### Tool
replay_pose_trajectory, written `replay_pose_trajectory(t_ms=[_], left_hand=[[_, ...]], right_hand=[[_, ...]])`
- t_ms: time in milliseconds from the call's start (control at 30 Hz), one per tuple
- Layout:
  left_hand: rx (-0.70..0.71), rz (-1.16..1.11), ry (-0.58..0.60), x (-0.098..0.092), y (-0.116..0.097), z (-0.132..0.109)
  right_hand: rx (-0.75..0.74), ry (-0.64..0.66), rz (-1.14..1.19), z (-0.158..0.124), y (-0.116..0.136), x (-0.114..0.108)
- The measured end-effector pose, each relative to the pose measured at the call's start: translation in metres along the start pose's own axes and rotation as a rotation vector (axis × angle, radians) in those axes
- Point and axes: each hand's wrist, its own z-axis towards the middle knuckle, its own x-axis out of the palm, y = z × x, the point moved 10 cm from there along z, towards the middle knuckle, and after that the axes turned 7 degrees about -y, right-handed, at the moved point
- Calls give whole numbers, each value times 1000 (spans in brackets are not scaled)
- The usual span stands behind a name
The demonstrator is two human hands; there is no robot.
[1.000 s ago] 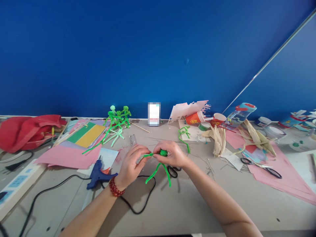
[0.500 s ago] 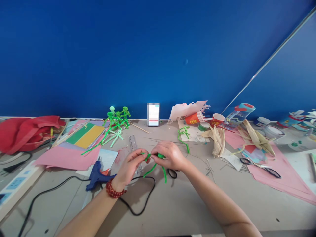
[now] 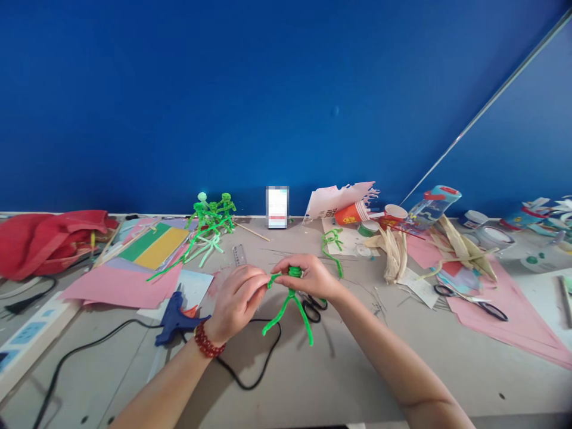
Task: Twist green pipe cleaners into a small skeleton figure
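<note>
A small green pipe-cleaner figure (image 3: 294,272) is held above the middle of the table, its two legs hanging down and spread apart. My left hand (image 3: 239,295), with a red beaded bracelet on the wrist, pinches the end of a short green arm of the figure. Around the coiled body my right hand (image 3: 308,275) is closed, thumb and fingers gripping it; part of the body is hidden by the fingers. Black-handled scissors (image 3: 311,310) lie on the table just below my right hand. A clear ruler (image 3: 239,255) lies partly behind my left hand.
To the left are a blue glue gun (image 3: 176,316) with its black cord, pink paper (image 3: 120,285) and a white power strip (image 3: 33,333). Several green pipe-cleaner figures (image 3: 212,214) stand at the back. Red paper cups (image 3: 353,213), dried husks (image 3: 393,256) and more scissors (image 3: 471,302) are on the right.
The figure has turned so that its coiled body and both legs show more. My left hand has turned over, its back now facing up, and still pinches the green arm.
</note>
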Motion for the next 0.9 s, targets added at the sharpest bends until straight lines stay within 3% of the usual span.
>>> replay_pose_trajectory(t_ms=[200,467,567,700,800,900], left_hand=[[29,-3,4,-1,-3,0],[-104,-62,-17,-2,4,0],[-312,-183,25,4,19,-2],[-778,-521,140,29,49,-21],[-1080,-748,221,50,57,-41],[-1141,-794,197,54,61,-48]], right_hand=[[-116,-4,-39,-1,13,0],[-352,8,-218,-5,33,8],[-478,10,-327,-9,43,13],[-621,39,-477,-16,52,25],[-651,77,-547,-19,52,32],[-553,74,-468,-14,43,28]])
